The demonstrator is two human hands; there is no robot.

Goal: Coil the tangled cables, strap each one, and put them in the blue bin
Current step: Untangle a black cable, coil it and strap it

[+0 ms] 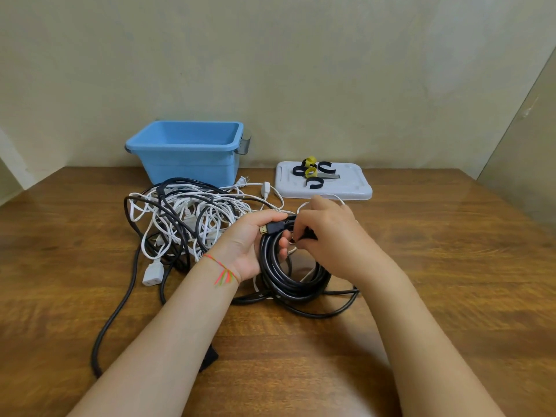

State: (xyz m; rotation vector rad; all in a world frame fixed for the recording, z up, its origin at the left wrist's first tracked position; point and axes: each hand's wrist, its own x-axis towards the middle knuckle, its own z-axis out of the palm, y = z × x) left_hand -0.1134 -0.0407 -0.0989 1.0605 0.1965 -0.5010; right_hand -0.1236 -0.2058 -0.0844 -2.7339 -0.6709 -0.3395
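Over the wooden table (421,266) we should keep our left hand (249,248) clamped round the black coil (288,278) while our right hand (325,236), fingers pinching a strap hidden from view, cinches it snug.

Coiled black cable, tangled cables, straps and blue bin on the desk

A black HDMI cable (293,281), wound in a round coil with its gold plug at the top, stands tilted near the front. Behind it to the left sprawls a tangle of white and black cables (186,218). The open blue bin (188,152) sits behind that, and black and yellow straps (313,173) curl on a white tray (352,185).
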